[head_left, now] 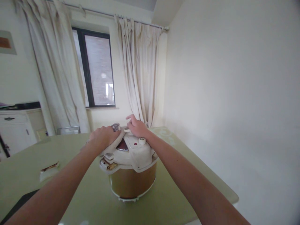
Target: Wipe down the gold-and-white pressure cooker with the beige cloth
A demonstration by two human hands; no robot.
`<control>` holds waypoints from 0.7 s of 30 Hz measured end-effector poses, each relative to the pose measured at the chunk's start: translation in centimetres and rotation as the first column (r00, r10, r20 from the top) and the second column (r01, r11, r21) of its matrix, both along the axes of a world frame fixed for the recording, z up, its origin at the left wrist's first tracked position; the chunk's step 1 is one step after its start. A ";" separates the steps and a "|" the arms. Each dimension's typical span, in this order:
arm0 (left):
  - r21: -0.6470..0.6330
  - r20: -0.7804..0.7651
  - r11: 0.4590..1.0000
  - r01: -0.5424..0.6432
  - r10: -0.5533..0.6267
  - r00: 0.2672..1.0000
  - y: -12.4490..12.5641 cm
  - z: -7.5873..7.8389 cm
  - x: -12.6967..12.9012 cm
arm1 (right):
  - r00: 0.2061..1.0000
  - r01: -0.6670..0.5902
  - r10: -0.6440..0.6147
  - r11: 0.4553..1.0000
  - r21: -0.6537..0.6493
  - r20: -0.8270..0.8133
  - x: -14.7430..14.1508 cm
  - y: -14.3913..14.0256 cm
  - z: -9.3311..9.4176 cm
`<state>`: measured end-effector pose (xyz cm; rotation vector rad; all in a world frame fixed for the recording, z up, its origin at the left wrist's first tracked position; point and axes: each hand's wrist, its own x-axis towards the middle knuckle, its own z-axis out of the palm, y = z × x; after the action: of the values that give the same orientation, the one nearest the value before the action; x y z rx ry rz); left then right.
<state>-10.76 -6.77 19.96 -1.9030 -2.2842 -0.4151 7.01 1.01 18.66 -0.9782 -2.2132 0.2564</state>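
An electric pressure cooker (pixel 133 181) with a gold-brown body and a white lid (pixel 140 159) stands upright on the table in front of me. My left hand (pixel 103 137) is closed over a whitish, cloth-like piece (pixel 114 145) at the lid's left side; its underside is hidden. At the far side of the lid, my right hand (pixel 137 125) curls around what looks like the lid handle, one finger lifted. A round white knob (pixel 142 141) sits beside my right wrist. Brown stains mark the cooker's left rim (pixel 111 166).
The pale green table (pixel 86 193) meets a white wall at the right. A small white packet (pixel 49 172) and a dark flat thing (pixel 18 204) lie at the left. Behind are curtains (pixel 142 62), a window (pixel 99 68) and a white cabinet (pixel 16 126).
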 end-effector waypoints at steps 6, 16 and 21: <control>0.078 -0.265 0.996 0.054 -0.032 0.964 -5.7 0.2 4.1 | 0.992 -0.093 0.083 0.990 -0.102 -0.098 0.2 0.8 0.2; -0.044 -0.069 0.997 0.059 -0.062 0.996 2.4 0.4 0.2 | 0.970 -0.220 0.177 0.931 -0.290 -0.167 0.1 1.7 1.0; -0.083 -0.029 0.992 0.094 -0.096 0.995 7.2 0.4 -0.2 | 0.943 -0.310 0.261 0.915 -0.257 -0.208 0.2 0.8 1.0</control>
<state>-10.96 0.47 20.37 -2.0475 -2.2286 -0.3033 7.22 1.81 19.65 -0.7400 -2.1930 0.7865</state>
